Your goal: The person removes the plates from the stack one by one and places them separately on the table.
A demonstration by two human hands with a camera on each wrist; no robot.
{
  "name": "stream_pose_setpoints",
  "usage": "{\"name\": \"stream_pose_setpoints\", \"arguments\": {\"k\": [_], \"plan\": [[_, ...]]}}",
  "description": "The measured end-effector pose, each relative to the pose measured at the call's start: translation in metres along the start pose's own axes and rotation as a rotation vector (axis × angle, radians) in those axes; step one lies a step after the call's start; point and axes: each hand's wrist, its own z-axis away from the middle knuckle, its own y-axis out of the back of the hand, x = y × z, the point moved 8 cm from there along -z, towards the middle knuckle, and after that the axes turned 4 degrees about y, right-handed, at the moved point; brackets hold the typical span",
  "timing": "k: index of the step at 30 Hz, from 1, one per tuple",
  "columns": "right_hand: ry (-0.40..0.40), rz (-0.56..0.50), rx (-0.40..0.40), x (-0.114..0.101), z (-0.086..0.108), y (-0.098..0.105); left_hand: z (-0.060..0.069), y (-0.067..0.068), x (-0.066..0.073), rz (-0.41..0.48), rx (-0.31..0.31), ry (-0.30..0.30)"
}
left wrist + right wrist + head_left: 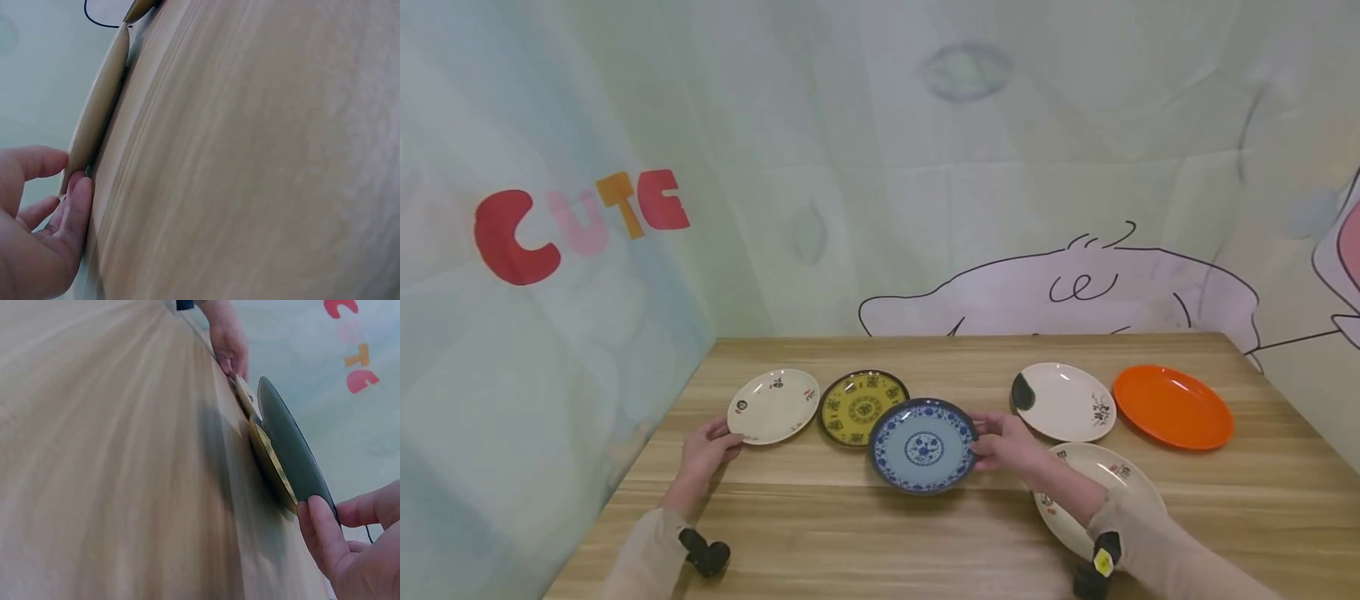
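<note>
My right hand [1011, 446] pinches the right rim of a blue-and-white patterned plate [923, 450]. In the right wrist view that plate's dark underside [294, 450] shows, tilted and raised off the table, with fingers below and thumb above. My left hand [706, 450] grips the near left rim of a cream plate [772, 407] with small dark and red motifs. The left wrist view shows the cream plate [100, 100] edge-on, low over the wood, its rim between thumb and fingers. A yellow-green plate [853, 408] with a dark rim lies between them, partly covered by the blue one.
On the right of the wooden table [850, 550] lie a white plate [1067, 400] with a dark green patch and an orange plate [1172, 408]. Another cream plate [1112, 467] lies partly beneath my right forearm. A printed curtain [820, 167] hangs behind the table.
</note>
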Motion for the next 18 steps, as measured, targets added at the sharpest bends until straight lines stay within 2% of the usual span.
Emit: {"name": "stream_pose_setpoints", "arguments": {"k": [8, 18], "plan": [[0.015, -0.03, -0.039, 0.004, 0.008, -0.027, -0.002, 0.0, -0.001, 0.009, 0.004, 0.001], [0.021, -0.096, -0.107, 0.009, 0.023, -0.061, 0.003, -0.001, 0.002, 0.013, 0.002, -0.014]]}}
